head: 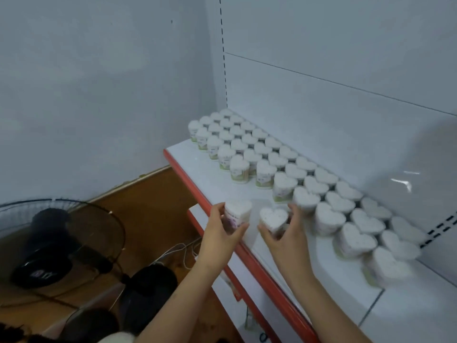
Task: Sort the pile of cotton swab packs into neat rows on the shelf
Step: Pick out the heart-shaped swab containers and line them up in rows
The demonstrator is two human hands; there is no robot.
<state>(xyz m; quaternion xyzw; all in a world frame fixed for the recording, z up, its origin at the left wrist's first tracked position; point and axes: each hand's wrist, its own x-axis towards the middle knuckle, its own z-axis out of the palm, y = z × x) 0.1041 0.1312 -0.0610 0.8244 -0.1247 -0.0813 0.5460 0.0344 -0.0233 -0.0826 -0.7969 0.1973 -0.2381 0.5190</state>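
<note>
Holding one heart-shaped cotton swab pack apiece, both hands sit at the front edge of the shelf [197, 164]. The left hand [220, 231] curls its fingers and thumb round the left pack [238, 214], which hangs just over the red lip. The right hand [284, 233] clasps the right pack [274, 219] the same way, above the bare white strip. The rows of packs [284, 167] run diagonally away, up and to the right of both hands; their open front line lies just beyond the right pack, so the right hand is nearer. Both forearms reach up from below, wrists straight. Likely each pack must go forward and right, upright, heart aligned with its neighbours.
</note>
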